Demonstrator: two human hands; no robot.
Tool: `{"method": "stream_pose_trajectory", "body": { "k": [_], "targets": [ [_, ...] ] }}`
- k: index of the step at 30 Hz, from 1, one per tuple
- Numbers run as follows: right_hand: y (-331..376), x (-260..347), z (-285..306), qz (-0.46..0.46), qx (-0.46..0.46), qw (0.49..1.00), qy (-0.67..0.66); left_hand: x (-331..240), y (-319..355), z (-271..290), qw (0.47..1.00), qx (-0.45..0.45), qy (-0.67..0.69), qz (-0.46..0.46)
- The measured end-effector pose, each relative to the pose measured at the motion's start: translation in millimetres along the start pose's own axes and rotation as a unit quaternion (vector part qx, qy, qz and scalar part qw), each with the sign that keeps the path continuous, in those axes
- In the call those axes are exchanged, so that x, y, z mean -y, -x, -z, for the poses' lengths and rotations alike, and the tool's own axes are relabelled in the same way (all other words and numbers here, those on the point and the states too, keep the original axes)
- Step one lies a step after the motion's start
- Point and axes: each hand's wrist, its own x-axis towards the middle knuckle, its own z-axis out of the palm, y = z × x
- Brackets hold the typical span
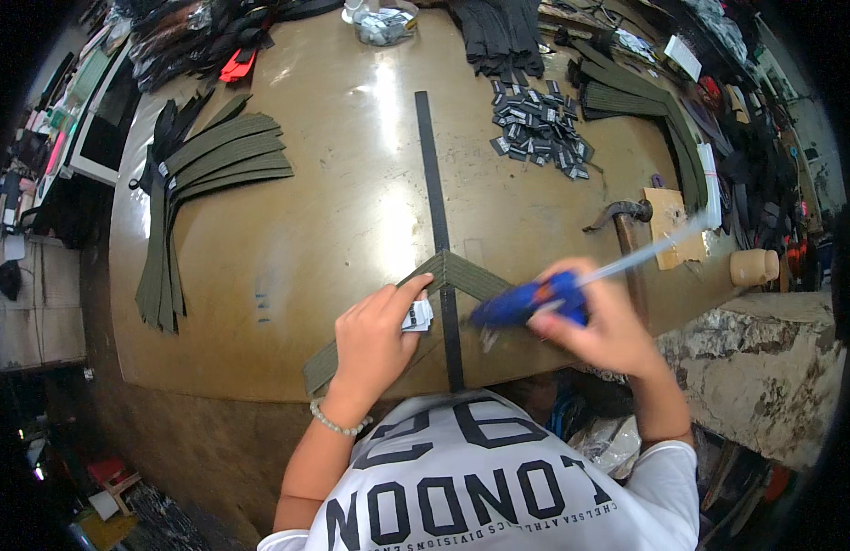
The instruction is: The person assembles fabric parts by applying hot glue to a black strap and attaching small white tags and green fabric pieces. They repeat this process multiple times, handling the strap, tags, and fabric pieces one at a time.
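My right hand [604,321] grips a blue glue gun [526,301], blurred by motion, with a long pale glue stick [659,246] poking out of its back. The gun's nozzle points left, low over an olive ribbed fabric strip [475,275]. This strip is bent to a peak on the black line [431,174] that runs down the table. My left hand [379,340] lies over the strip's left arm, its index fingertip touching the strip near the peak. Its curled fingers hold a few small white labels [417,316]; part of the strip is hidden beneath it.
Olive strips [227,151] lie fanned at the left, with more strips [627,92] at the far right. Small dark labels [540,127] are heaped near black strips [498,37]. A hammer [627,234] rests on the right beside a cardboard piece [671,230] and a tan roll [754,267].
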Motion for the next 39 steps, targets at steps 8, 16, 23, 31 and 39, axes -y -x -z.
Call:
{"method": "stream_pose_trajectory", "body": {
  "k": [8,16,23,31,39],
  "targets": [
    [40.1,-160.3,86.8,-0.257,-0.509,0.791,0.221,-4.8,-2.8,-2.1,1.000,-0.019,-0.001,0.025],
    [20.9,-57.4,48.2,-0.170,-0.313,0.915,0.191,-1.3,-1.8,-4.3,0.999,-0.035,0.008,0.037],
    [-140.7,-74.2,-5.8,0.102,-0.125,0.980,0.116,-2.6,0.1,-2.7,0.998,-0.034,0.024,0.036],
    [-114.5,-45.5,6.7,0.007,-0.117,0.993,-0.012,-0.3,6.3,-3.6,0.999,-0.021,0.010,0.045],
    [-15.3,12.4,-56.3,-0.004,0.008,0.975,-0.224,0.8,14.1,-2.5,0.998,-0.050,0.027,0.010]
  ]
}}
